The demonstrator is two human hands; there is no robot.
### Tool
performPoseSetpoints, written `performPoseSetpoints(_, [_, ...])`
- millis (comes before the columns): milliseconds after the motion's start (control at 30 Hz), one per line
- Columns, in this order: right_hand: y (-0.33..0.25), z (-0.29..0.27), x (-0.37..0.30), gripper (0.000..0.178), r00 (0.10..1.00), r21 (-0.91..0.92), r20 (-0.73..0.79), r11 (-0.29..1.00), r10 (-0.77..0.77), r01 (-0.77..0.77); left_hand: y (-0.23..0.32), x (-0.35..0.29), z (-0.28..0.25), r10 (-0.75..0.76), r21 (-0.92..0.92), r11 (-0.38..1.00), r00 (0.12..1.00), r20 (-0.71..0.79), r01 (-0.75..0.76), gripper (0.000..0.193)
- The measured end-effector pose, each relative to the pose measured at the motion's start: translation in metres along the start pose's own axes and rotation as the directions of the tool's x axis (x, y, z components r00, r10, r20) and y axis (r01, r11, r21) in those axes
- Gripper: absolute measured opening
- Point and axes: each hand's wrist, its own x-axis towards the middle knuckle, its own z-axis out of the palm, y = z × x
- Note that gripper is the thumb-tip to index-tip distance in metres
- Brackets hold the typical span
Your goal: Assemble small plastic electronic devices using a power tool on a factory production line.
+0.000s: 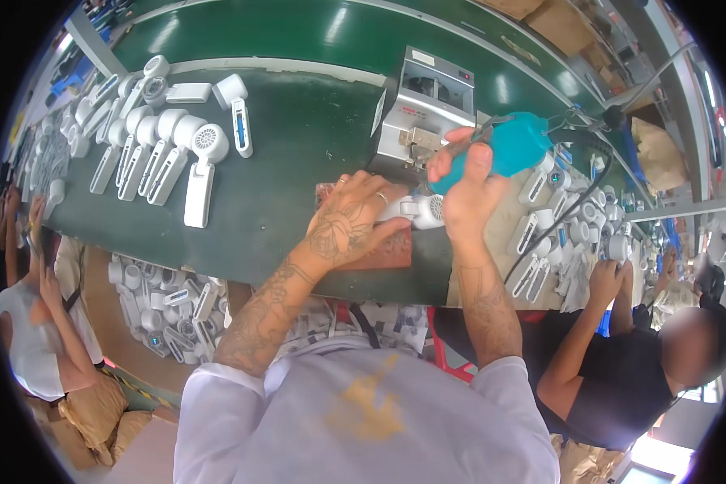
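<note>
On a reddish-brown mat (389, 252) lies a small white handheld fan (430, 211), its round grille to the right. My left hand (348, 216) is laid over the fan's handle and grips it against the mat, hiding most of the handle. Wrapped round a teal electric screwdriver (515, 145), my right hand (474, 189) holds it slanted just above and beside the fan's head. The screwdriver's tip is hidden behind my fingers, so I cannot tell whether it touches the fan.
A grey metal machine (424, 105) stands just beyond my hands. White fans (199, 194) are grouped at the left of the green table (286, 145); more fill a carton (109, 310) below. A dark cable (569, 214) crosses the right side, where fans lie near a co-worker's hands (607, 281).
</note>
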Motion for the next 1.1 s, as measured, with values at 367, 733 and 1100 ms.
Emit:
performPoseSetpoints(367, [0.021,-0.007,-0.009,0.041,0.995,-0.007,0.095,1.0,0.01,-0.009,0.002,-0.002,0.003,0.022,0.047,0.999,1.0,0.009,-0.022,0.044])
performPoseSetpoints(733, [0.012,-0.004,-0.002,0.044,0.994,-0.178,0.101,0.984,0.037,-0.018,0.002,-0.002,0.003,0.023,0.055,0.998,1.0,-0.019,-0.022,0.042])
performPoseSetpoints(1100, [0.032,0.002,0.04,0.038,0.976,-0.128,0.089,0.969,-0.2,0.21,-0.002,-0.001,0.006,0.022,0.055,0.998,1.0,-0.011,-0.022,0.034])
